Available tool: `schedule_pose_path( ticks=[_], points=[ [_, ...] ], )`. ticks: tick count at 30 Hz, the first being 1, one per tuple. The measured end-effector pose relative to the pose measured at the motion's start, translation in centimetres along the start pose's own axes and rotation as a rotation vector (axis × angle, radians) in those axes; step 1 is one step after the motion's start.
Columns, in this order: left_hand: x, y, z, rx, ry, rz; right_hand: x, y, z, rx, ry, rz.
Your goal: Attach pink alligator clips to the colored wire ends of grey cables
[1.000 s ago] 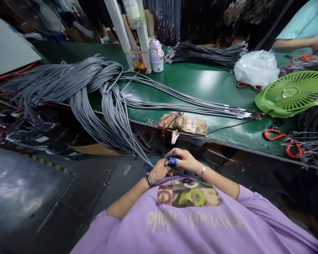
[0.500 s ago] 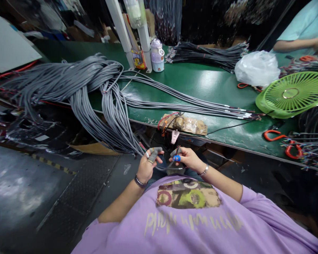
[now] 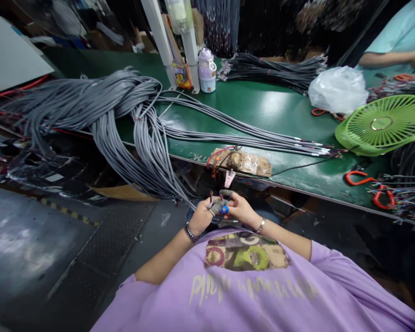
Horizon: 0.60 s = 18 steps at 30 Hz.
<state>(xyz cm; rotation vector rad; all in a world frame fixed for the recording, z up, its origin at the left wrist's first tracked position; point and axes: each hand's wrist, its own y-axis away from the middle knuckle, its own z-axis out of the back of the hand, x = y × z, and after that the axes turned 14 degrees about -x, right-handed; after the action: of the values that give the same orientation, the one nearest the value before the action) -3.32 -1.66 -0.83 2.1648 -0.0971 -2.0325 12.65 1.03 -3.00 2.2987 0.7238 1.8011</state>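
Observation:
My left hand (image 3: pixel 203 216) and my right hand (image 3: pixel 241 210) meet in front of my lap, below the table edge. Grey covers wrap some of my fingers, and a blue one caps my right thumb. The left hand is closed on the end of a grey cable, where short dark and reddish wire tips poke up. My right fingers pinch at the same cable end, touching the left; the exact grip is partly hidden. A thick bundle of grey cables (image 3: pixel 119 133) hangs off the table down to my left hand.
On the green table (image 3: pixel 263 108) lie more grey cables (image 3: pixel 235 137), a wooden block (image 3: pixel 252 165) with a pink clip (image 3: pixel 229 177), a green fan (image 3: pixel 382 123), a plastic bag (image 3: pixel 339 90), a purple bottle (image 3: pixel 206 71) and black cables (image 3: pixel 273 71). A co-worker's arm (image 3: pixel 387 58) shows at far right.
My hands were apart; now they have come together at the cable end. The left moved right and turned inward, and the right shifted slightly left.

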Motion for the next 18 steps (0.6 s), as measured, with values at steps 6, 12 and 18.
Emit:
schedule_pose_path(
  ticks=[6, 12, 18],
  points=[
    [1.2, 0.0, -0.1, -0.124, 0.063, 0.015, 1.1, 0.4, 0.0, -0.097, -0.012, 0.059],
    [1.4, 0.8, -0.6, 0.064, -0.045, 0.076, 2.1, 1.0, 0.7, -0.017, 0.149, 0.106],
    [1.1, 1.2, -0.6, 0.015, -0.136, 0.042, 3.0, 1.0, 1.5, -0.18, 0.221, 0.124]
  ],
)
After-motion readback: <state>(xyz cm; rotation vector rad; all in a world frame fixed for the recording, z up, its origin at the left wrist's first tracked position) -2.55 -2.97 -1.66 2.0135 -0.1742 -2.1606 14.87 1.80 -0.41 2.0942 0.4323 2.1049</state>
